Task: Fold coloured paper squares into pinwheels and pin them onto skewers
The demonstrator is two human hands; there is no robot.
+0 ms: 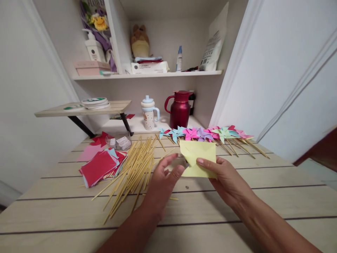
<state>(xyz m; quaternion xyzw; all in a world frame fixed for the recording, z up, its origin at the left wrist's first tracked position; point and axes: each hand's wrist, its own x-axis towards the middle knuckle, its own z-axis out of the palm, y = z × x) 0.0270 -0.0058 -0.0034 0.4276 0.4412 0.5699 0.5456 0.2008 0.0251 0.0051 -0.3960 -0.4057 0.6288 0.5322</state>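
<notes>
In my right hand (223, 174) is a yellow paper sheet (198, 151), the thumb pressed near its middle and the other fingers behind it. A slit or fold shows at the sheet's left side, where one flap bends inward. My left hand (165, 179) is just left of the sheet, its thumb and fingers apart with nothing visible between them. Below and left of that hand lies a loose heap of thin wooden sticks (134, 168). Beyond the sheet, a row of finished paper pinwheels (202, 134) on sticks rests on the table.
A stack of coloured paper sheets (98, 167) lies left of the sticks, with a small clear container (122, 142) behind it. At the back stand a dark red jug (180, 110) and a cup with a blue handle (149, 114). A small raised stand (116, 106) holds white round rolls (95, 103).
</notes>
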